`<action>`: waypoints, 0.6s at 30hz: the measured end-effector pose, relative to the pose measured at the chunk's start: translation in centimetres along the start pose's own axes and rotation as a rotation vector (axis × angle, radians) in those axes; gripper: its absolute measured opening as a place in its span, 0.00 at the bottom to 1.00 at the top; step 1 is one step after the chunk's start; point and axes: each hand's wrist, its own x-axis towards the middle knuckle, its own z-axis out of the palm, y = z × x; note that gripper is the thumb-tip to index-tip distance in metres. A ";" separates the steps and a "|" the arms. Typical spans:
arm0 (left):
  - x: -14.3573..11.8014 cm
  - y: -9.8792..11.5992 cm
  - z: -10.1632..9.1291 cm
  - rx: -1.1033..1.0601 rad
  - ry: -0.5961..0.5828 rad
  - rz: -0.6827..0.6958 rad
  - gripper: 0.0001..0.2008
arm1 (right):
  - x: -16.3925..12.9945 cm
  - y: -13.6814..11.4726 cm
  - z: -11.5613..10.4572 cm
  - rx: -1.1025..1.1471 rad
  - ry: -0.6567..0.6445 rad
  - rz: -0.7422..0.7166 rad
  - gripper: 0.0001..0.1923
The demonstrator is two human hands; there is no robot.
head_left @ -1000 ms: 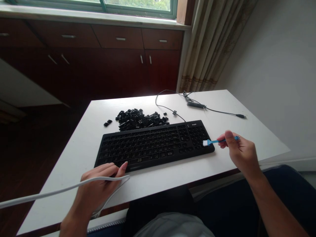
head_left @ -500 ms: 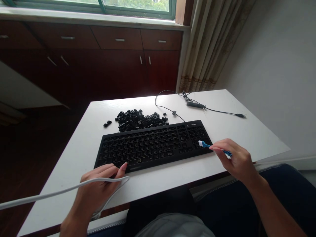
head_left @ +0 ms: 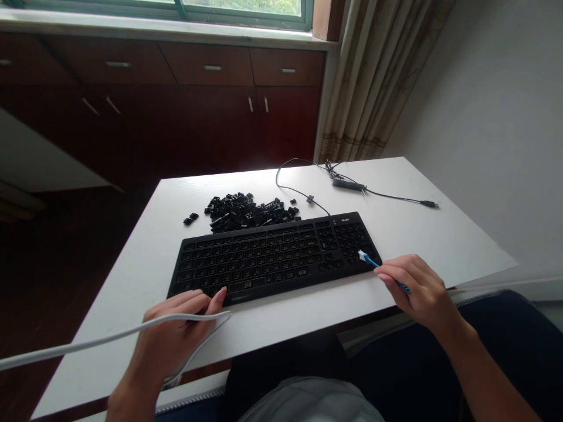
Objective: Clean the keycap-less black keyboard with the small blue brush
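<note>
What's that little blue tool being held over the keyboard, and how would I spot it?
Start at the white table and find the black keyboard lying across it. At the keyboard's right end, the right hand pinches a small brush. Its thin bright blue handle and white bristle tip stand out against the all-black keyboard and loose keycaps.

— What sort of place is this?

— A room in a home, or a small office. Dark wooden cabinets [head_left: 211,111] with metal handles run under a window [head_left: 246,9], and a beige curtain [head_left: 378,76] hangs in the corner by a plain white wall [head_left: 497,117].

— And the work spot?

— A white bench [head_left: 422,234] carrying a black keyboard [head_left: 272,255] and loose cables [head_left: 352,184].
</note>
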 end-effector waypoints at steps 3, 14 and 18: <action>0.0 -0.2 0.2 0.000 0.000 -0.002 0.19 | 0.1 -0.2 0.0 0.030 0.031 0.011 0.17; 0.1 0.1 -0.1 0.004 0.014 0.010 0.19 | 0.2 -0.3 0.4 -0.031 -0.038 -0.039 0.16; -0.1 0.0 0.0 0.013 0.011 0.008 0.19 | 0.2 -0.6 0.3 -0.039 -0.024 -0.037 0.16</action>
